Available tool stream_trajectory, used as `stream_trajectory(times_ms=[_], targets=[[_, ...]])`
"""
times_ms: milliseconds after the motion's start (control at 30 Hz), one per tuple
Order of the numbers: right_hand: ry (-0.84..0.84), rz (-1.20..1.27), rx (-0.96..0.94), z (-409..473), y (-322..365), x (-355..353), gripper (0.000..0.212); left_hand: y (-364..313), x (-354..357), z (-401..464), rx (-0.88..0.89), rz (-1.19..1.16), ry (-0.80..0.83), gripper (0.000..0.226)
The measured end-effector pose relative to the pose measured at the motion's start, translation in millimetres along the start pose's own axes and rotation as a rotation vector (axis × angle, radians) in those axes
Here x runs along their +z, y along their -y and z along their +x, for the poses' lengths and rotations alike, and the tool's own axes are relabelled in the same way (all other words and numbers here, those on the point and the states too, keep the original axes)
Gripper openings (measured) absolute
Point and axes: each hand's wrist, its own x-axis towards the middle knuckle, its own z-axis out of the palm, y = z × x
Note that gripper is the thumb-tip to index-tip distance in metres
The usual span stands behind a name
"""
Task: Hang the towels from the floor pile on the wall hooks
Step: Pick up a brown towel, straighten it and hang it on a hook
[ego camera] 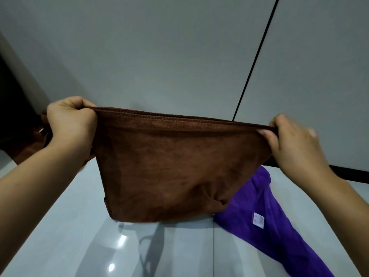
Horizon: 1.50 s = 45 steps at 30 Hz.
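Facing a pale grey wall (159, 47) that fills the view from nine o'clock round to three, I see a thin black seam (257, 56) running down it from one o'clock toward the centre. Below lies a glossy grey tiled floor (60, 226), spread from seven o'clock to five, with bright light spots reflected on it.

At the centre hangs the brown towel (169, 166), stretched wide by its stitched top hem and drooping to a loose lower edge at six o'clock, just above the floor. More brown cloth bunches behind my left wrist at nine o'clock; I cannot tell whether it belongs to the same towel.

At four o'clock a purple towel (265, 216) lies on the floor, partly behind the brown one, with a small white label (258, 220) on it.

My left hand (69, 124), at ten o'clock, has its fingers curled over the hem's left corner, gripping it. My right hand (295, 142), at three o'clock, pinches the right corner between thumb and curled fingers. A dark baseboard (347, 175) runs behind that wrist.
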Motion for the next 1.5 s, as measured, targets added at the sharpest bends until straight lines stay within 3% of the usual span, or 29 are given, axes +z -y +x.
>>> stream_trajectory(times_ms=[133, 233, 300, 400, 500, 600, 700, 800, 933, 1033, 1133, 1300, 1500], targets=[[-0.079, 0.612, 0.253, -4.1, 5.5, 5.2, 0.012, 4.2, -1.4, 0.5, -0.013, 0.002, 0.008, 0.038], [-0.098, 1.016, 0.503, -1.0, 16.2, 5.1, 0.012, 15.8, -2.0, 4.7, -0.044, 0.029, 0.059, 0.039], [-0.062, 1.234, 0.62, 1.8, 28.2, -0.7, 0.009, 30.8, -3.9, 9.7, -0.063, 0.116, 0.156, 0.04], [0.039, 1.475, 0.621, 5.3, 45.7, -13.9, 0.015, 57.5, -8.6, 12.4, -0.161, 0.35, 0.389, 0.039], [0.15, 1.518, 0.527, 7.8, 59.9, -27.2, 0.022, 75.4, -8.5, 0.1, -0.211, 0.555, 0.662, 0.035], [0.253, 1.455, 0.417, 7.6, 70.8, -33.6, 0.019, 66.9, 3.2, -22.6, -0.151, 0.606, 0.888, 0.026], [0.321, 1.354, 0.316, 5.6, 78.4, -34.6, 0.016, 34.7, 21.1, -49.2, -0.093, 0.464, 1.088, 0.031], [0.382, 1.265, 0.222, 3.6, 84.7, -33.6, 0.019, 0.6, 36.0, -75.1, -0.027, 0.181, 1.184, 0.037], [0.379, 1.265, 0.169, 4.0, 88.0, -32.7, 0.019, -22.2, 49.2, -98.8, 0.055, -0.082, 1.181, 0.026], [0.362, 1.281, 0.138, 4.8, 88.1, -32.6, 0.021, -23.2, 54.1, -101.4, 0.137, -0.114, 1.126, 0.017], [0.34, 1.394, 0.179, 3.1, 86.8, -30.0, 0.021, -23.5, 54.2, -100.7, 0.167, -0.1, 1.071, 0.024], [0.434, 1.543, 0.224, -6.5, 82.2, -18.3, 0.027, -32.1, 52.4, -97.2, 0.139, -0.223, 0.87, 0.012], [0.577, 1.416, 0.214, -22.5, 87.8, 2.9, 0.033, -47.6, 48.8, -83.1, 0.148, -0.337, 0.656, 0.016]])
